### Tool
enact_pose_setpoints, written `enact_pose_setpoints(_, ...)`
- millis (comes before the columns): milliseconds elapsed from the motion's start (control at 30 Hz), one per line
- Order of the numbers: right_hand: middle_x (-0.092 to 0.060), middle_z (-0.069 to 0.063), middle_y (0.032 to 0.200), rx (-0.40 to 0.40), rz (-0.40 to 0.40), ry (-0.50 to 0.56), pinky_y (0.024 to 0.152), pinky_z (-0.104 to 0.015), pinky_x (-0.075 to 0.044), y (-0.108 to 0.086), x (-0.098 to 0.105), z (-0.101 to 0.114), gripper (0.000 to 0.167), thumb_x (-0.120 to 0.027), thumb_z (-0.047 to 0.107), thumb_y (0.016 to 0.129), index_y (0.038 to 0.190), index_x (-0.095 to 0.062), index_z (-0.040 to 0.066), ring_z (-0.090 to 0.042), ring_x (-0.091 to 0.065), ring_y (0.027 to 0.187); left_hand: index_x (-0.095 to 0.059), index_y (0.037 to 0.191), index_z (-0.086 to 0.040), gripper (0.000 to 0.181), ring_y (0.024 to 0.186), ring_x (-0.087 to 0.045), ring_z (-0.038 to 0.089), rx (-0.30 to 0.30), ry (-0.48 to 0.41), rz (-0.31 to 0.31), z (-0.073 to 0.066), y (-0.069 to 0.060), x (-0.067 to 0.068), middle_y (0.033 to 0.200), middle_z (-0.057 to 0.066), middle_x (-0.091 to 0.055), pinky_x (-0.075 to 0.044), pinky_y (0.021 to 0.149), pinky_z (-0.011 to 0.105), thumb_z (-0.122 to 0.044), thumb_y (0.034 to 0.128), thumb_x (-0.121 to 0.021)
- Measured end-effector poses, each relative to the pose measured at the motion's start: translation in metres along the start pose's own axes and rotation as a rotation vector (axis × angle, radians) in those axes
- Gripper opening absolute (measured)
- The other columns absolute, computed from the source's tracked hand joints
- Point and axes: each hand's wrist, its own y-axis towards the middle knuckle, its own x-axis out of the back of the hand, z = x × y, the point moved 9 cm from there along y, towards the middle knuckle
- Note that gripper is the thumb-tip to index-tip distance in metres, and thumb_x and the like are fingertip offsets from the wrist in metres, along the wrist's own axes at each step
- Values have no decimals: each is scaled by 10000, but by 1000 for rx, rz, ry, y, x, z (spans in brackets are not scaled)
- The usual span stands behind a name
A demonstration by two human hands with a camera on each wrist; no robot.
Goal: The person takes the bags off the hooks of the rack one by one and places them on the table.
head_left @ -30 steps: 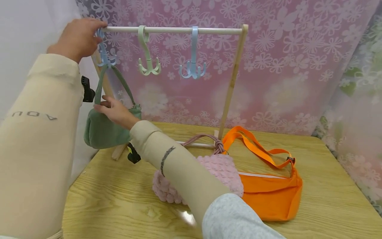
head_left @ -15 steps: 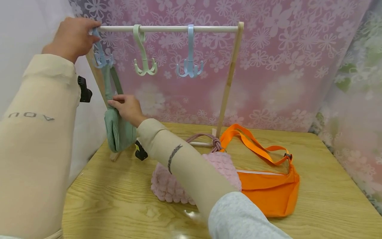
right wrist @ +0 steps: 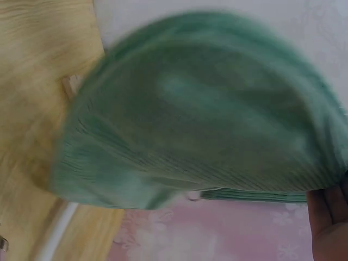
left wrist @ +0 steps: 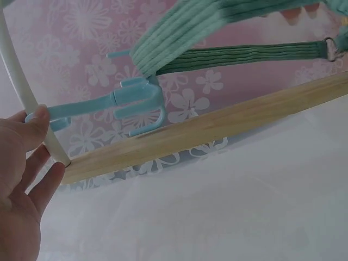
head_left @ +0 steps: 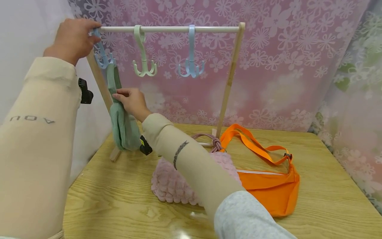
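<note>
At the left end of the white rod [head_left: 167, 29], my left hand [head_left: 71, 38] pinches the top of a light blue four-prong hook [left wrist: 138, 100]. A green corduroy handbag [head_left: 123, 127] hangs from that hook by its strap [left wrist: 239, 60]. My right hand [head_left: 132, 101] pinches the strap low down, just above the bag's body. In the head view the bag is turned with its narrow end towards me. The right wrist view shows its broad side [right wrist: 201, 114], blurred, with only part of my right hand [right wrist: 331, 223] at the edge.
A pale green hook [head_left: 145, 63] and another light blue hook [head_left: 191, 59] hang farther along the rod. On the wooden table [head_left: 113, 199] lie a pink puffy bag [head_left: 173, 186], partly behind my right forearm, and an orange shoulder bag [head_left: 271, 192]. Wooden posts [head_left: 229, 79] support the rod.
The green handbag has turned from its broad side to its narrow end and shifted right. My right hand has moved right and slightly up with the strap. The left hand keeps its grip.
</note>
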Motion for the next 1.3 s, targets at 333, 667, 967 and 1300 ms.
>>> enact_pose_setpoints(333, -731, 30, 1068, 56, 30, -42, 722, -98, -495, 11, 15, 30, 262, -686, 223, 909, 1142, -739, 116, -30, -654, 969, -289, 1529, -107, 512, 1174, -421, 496, 33, 6, 4, 3, 2, -2, 1432, 300, -412, -405, 997, 598, -92, 1036, -428)
enact_pose_setpoints(667, -723, 46, 1081, 20, 20, -52, 726, -95, -496, 23, 26, 42, 285, -682, 233, 912, 1178, -723, 138, -25, -649, 988, -279, 1535, -114, 526, 1170, -434, 480, 27, 5, 3, 5, 5, -4, 1438, 280, -421, -412, 991, 593, -84, 1033, -435)
enact_pose_setpoints(967, -720, 50, 1079, 51, -25, -94, 725, -87, -486, 33, 42, 63, 291, -677, 231, 919, 1193, -715, 140, -17, -649, 953, -285, 1531, -98, 518, 1088, -437, 457, 16, 16, 15, 6, 8, -4, 1411, 289, -444, -424, 900, 568, -93, 1034, -430)
enact_pose_setpoints(1300, -715, 72, 1048, 20, -39, -50, 712, -93, -485, 41, 57, 83, 272, -678, 231, 912, 1168, -729, 159, 14, -631, 923, -302, 1526, -96, 509, 1106, -476, 473, 8, 5, -5, 6, 8, -3, 1398, 284, -464, -403, 944, 596, -79, 1033, -425)
